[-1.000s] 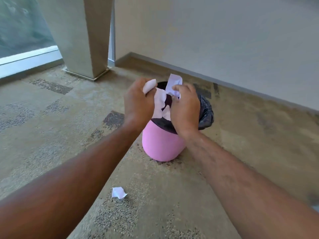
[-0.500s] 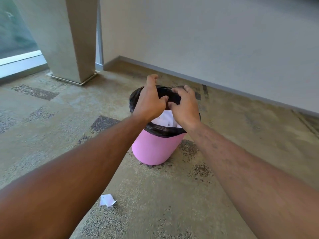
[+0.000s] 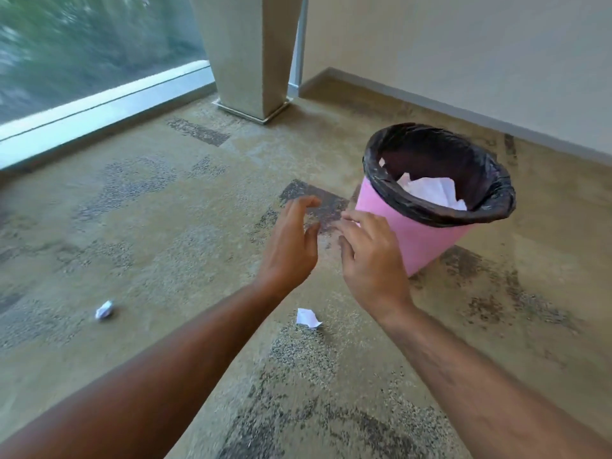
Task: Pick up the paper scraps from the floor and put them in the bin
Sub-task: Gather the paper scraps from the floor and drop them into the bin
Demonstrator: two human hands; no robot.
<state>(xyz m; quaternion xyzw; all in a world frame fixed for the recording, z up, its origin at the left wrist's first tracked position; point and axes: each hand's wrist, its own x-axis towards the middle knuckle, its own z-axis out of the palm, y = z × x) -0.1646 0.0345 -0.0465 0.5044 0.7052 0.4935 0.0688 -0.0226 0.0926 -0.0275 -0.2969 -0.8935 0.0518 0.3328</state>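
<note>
A small crumpled white paper scrap [image 3: 104, 310] lies on the speckled carpet floor [image 3: 172, 226], well left of the left hand [image 3: 290, 246], whose fingers are relaxed, holding nothing. A second torn white scrap [image 3: 308, 318] lies below, between both wrists. The right hand [image 3: 371, 260] is likewise empty, just left of the pink plastic bin [image 3: 410, 240] with its black liner [image 3: 496, 190] and white paper [image 3: 430, 190] inside.

A pink plastic bin [image 3: 412, 241] lined with a black bag [image 3: 440, 210] stands on the carpeted floor [image 3: 165, 226] near the wall [image 3: 463, 61], crumpled white paper [image 3: 430, 190] inside it. Two white paper scraps [image 3: 308, 318] [image 3: 104, 310] lie on the floor to its left, nearer the person.
</note>
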